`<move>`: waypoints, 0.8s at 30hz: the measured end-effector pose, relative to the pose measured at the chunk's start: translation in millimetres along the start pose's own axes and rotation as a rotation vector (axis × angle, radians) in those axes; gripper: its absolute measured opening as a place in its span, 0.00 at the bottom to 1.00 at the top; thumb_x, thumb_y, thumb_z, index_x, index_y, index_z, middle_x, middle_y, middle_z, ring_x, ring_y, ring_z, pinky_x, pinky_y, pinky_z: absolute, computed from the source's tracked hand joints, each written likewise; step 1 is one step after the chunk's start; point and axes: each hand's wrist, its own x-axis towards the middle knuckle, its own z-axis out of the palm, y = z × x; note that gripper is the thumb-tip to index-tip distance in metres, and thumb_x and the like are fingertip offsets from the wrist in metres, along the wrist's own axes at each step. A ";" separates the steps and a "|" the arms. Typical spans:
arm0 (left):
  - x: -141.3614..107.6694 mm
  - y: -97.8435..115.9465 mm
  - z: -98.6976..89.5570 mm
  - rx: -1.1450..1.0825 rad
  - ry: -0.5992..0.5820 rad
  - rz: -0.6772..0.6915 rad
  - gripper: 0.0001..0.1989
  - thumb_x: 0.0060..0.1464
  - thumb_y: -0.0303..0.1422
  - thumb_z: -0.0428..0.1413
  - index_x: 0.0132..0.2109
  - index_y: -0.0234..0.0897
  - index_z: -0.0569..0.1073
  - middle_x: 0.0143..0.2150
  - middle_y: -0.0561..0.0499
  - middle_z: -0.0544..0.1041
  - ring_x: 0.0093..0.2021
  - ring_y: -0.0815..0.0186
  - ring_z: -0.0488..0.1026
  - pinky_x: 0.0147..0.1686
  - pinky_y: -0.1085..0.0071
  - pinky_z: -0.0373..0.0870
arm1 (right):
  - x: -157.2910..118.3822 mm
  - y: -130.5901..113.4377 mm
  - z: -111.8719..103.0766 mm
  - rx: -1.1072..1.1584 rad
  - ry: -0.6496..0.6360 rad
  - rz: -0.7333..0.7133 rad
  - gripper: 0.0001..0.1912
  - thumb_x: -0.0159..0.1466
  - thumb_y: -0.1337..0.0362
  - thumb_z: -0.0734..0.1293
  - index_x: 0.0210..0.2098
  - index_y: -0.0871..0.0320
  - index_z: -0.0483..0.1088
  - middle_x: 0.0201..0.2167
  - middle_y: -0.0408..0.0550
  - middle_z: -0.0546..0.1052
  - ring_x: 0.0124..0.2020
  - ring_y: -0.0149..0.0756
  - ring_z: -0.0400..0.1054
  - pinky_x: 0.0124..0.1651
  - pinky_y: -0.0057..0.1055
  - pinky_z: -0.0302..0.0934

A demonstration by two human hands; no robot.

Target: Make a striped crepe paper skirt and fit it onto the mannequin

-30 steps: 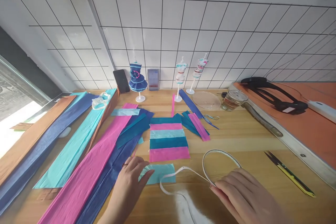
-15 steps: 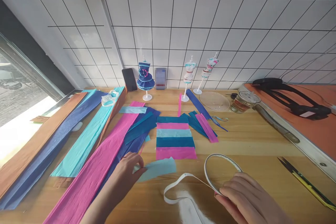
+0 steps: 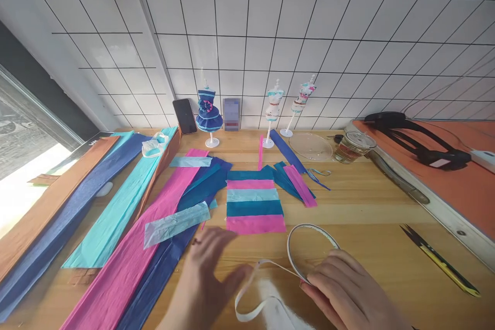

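The right hand (image 3: 342, 289) pinches a thin white ring (image 3: 289, 247) over the wooden table (image 3: 363, 211), and from it a white band (image 3: 247, 316) curls leftward. The left hand (image 3: 209, 270) is spread; whether its thumb touches this band, I cannot tell. Beyond it, a light blue strip (image 3: 177, 224) lies across the pink strip (image 3: 116, 276).

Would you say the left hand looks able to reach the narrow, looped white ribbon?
Probably yes: the left hand seems open and empty, with the ribbon beside it and nothing visible between.
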 end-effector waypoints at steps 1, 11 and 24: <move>-2.9 14.1 7.6 -0.060 0.003 0.016 0.19 0.47 0.42 0.59 0.45 0.39 0.68 0.36 0.49 0.78 0.38 0.60 0.74 0.37 0.64 0.72 | 0.0 -0.2 0.4 -0.003 0.007 0.004 0.09 0.63 0.75 0.58 0.31 0.60 0.67 0.20 0.43 0.67 0.23 0.32 0.61 0.31 0.34 0.52; -7.8 17.1 24.2 -0.326 -0.071 -0.042 0.05 0.54 0.25 0.53 0.36 0.37 0.74 0.24 0.53 0.75 0.26 0.68 0.71 0.32 0.70 0.66 | -1.1 4.8 7.0 -0.036 -0.011 0.002 0.09 0.64 0.74 0.58 0.32 0.59 0.66 0.21 0.42 0.70 0.24 0.32 0.64 0.37 0.36 0.56; 13.0 10.8 6.1 -0.515 -0.545 -0.479 0.07 0.53 0.30 0.50 0.28 0.37 0.71 0.29 0.53 0.74 0.33 0.66 0.69 0.35 0.72 0.62 | 1.3 8.6 16.9 -0.047 -0.038 0.089 0.09 0.67 0.67 0.57 0.34 0.59 0.67 0.21 0.43 0.70 0.25 0.34 0.65 0.35 0.34 0.57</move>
